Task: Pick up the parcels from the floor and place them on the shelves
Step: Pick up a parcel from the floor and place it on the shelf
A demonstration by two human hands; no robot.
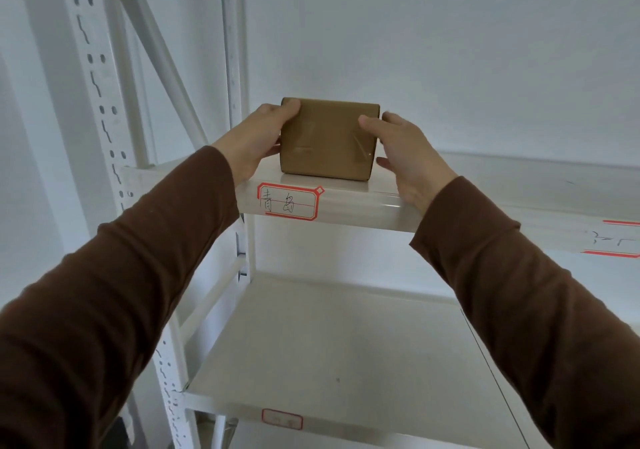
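Note:
A small brown cardboard parcel (327, 140), sealed with clear tape, stands on the upper white shelf (360, 206) near its left end. My left hand (254, 140) grips the parcel's left side, thumb over the top corner. My right hand (407, 157) holds its right side, thumb on the front face. The parcel's bottom edge rests on the shelf surface. Both arms wear brown sleeves.
A red-bordered handwritten label (289, 202) is stuck on the upper shelf's front edge; another label (613, 239) shows at the far right. A lower white shelf (329, 351) carries a faint label (282, 419). A perforated white upright (104, 119) stands left; the white wall lies behind.

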